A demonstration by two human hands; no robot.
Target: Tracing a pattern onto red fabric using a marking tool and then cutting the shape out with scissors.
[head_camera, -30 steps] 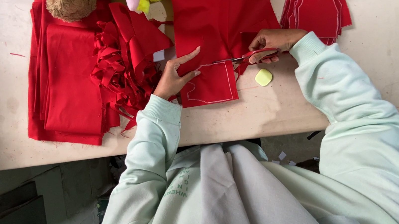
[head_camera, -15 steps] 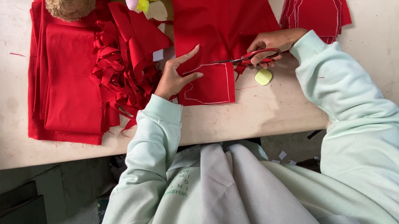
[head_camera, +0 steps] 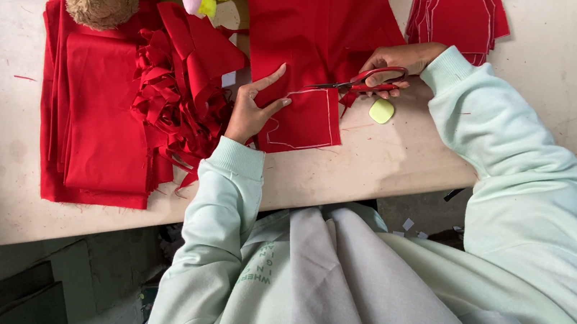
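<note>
Left hand (head_camera: 251, 110) flat, fingers spread; right hand (head_camera: 393, 67) curled.

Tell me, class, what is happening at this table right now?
A person in a pale green sweatshirt is cutting red fabric along a chalked outline. The right hand works red-handled scissors, while the left hand presses the cloth flat. A yellow chalk piece lies beside the scissors. Cut red pieces are stacked to the right; folded cloth and scraps lie to the left.
</note>
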